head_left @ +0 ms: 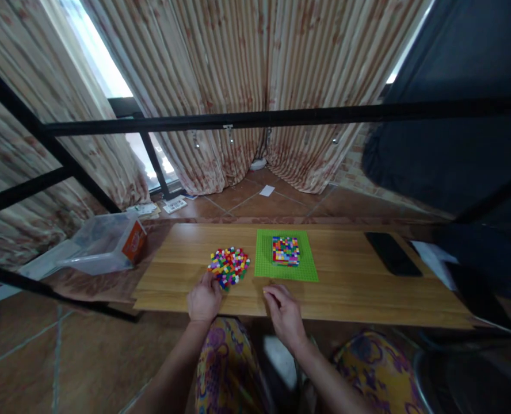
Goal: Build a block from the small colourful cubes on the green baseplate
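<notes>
A loose pile of small multicoloured building bricks point(229, 265) lies on the wooden table. My left hand point(205, 297) rests at the pile's near left edge, fingers curled in against the bricks; whatever they hold is hidden. To the right of the pile is a green studded baseplate point(309, 267), and on it stands a squarish block built of many coloured bricks point(286, 250). In front of the baseplate's near edge, my right hand point(285, 313) is closed in a pinch, thumb and forefinger together. Anything between those fingertips is too small to name.
A black phone point(393, 253) lies toward the right of the wooden table point(342, 299). Left of the table sits a clear plastic bin point(102, 244) with an orange label. A black metal bar point(255, 119) crosses beyond the table, before striped curtains point(229, 63).
</notes>
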The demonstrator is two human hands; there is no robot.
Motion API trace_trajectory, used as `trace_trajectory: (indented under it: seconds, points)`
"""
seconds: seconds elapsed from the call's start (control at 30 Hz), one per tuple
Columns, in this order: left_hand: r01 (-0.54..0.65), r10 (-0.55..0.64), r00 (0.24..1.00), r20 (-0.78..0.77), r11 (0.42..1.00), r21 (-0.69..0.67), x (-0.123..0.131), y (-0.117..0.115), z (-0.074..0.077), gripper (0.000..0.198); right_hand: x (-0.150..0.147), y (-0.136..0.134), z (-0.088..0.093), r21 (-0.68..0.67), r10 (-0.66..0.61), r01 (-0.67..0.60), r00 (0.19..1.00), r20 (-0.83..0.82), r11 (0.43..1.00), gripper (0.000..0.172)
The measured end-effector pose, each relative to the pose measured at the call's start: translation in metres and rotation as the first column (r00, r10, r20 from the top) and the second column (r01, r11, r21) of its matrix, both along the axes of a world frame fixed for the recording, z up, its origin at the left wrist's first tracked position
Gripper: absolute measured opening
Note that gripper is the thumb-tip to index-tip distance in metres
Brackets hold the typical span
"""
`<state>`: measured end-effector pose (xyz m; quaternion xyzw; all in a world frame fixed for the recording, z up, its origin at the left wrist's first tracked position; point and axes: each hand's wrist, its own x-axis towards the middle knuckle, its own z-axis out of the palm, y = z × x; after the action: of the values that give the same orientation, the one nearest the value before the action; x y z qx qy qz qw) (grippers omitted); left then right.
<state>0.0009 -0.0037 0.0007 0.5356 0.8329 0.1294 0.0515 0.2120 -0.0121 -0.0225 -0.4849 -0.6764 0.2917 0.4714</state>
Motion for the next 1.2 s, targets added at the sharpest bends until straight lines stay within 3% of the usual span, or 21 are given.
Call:
trace_trajectory:
  seconds: [0.13,0.27,0.37,0.77,1.2]
  points:
    - [0.028,-0.029,0.999,0.033,0.999,0.027,-0.001,-0.001,-0.002,0.026,0.02,0.014,0.009,0.073,-0.091,0.086,0.993,0.074,0.994,0.025]
    - [0.036,-0.038,0.997,0.064,0.999,0.032,-0.001,-0.001,-0.003,0.028,0.034,0.039,0.02,0.223,-0.262,0.225,0.953,0.151,0.948,0.024]
    - [0.034,-0.036,0.997,0.072,0.999,0.026,-0.001,-0.001,-0.002,0.029,0.036,0.054,0.022,0.26,-0.306,0.257,0.937,0.17,0.931,0.023]
    - [0.034,-0.037,0.995,0.096,0.999,0.039,-0.002,-0.001,-0.004,0.025,0.022,0.09,0.014,0.274,-0.311,0.233,0.906,0.287,0.933,0.018]
    - [0.036,-0.039,0.998,0.043,0.998,0.059,-0.003,-0.001,-0.008,0.023,0.022,0.092,0.014,0.261,-0.287,0.211,0.91,0.299,0.942,0.017]
